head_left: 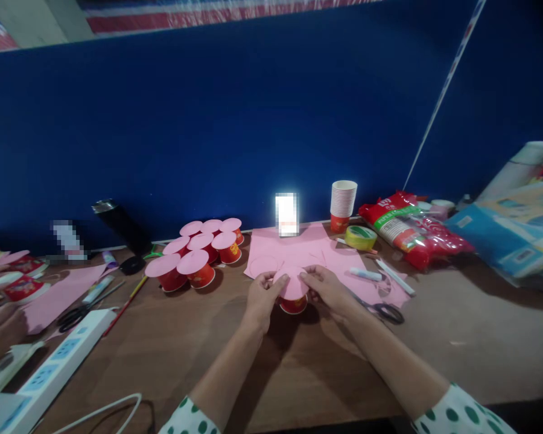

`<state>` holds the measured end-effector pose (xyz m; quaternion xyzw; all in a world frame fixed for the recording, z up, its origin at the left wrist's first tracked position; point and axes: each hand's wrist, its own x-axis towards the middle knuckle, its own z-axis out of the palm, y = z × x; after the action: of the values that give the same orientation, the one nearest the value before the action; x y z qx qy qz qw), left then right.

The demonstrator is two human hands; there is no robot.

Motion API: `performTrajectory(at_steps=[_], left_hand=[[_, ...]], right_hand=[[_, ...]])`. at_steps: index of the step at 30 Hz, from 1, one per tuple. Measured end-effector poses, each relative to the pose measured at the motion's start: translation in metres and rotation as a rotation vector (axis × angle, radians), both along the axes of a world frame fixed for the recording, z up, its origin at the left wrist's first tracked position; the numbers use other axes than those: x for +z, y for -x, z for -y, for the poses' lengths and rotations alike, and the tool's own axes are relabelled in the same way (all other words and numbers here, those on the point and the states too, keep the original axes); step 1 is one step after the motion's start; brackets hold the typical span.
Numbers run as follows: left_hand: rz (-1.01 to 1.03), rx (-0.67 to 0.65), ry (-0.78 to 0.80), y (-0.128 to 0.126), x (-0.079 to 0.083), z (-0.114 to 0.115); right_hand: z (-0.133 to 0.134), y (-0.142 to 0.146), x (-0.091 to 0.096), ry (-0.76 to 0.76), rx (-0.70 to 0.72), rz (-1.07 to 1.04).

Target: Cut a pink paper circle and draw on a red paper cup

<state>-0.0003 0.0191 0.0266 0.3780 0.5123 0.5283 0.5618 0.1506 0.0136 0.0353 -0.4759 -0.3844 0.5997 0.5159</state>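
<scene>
A pink paper circle point(294, 286) lies across the top of an upside-down red paper cup point(293, 305) in front of me. My left hand point(263, 295) pinches the circle's left edge, and my right hand point(324, 290) pinches its right edge. The circle hides most of the cup. Behind my hands a pink paper sheet point(294, 244) with drawn circles is spread out. To the left stand several red cups point(203, 276) topped with pink circles. Scissors point(388, 313) and a glue stick point(365, 274) lie to the right of my right hand.
A stack of paper cups point(343, 202), yellow tape point(361, 237) and a red plastic bag point(396, 226) are at the back right. A white power strip point(66, 361), a pencil point(125, 306) and a black bottle point(123, 226) are on the left, near a co-worker's hand point(2, 328).
</scene>
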Motion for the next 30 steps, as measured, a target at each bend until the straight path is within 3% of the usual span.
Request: performTrajectory(at_steps=[17,30], left_hand=[[0.003,0.006,-0.007,-0.002,0.001,0.001],[-0.005,-0.021,-0.002,-0.001,-0.007,0.000]], right_hand=[[0.000,0.000,-0.005,-0.006,0.002,0.047],[-0.004,-0.002,-0.013,-0.066,0.055,0.123]])
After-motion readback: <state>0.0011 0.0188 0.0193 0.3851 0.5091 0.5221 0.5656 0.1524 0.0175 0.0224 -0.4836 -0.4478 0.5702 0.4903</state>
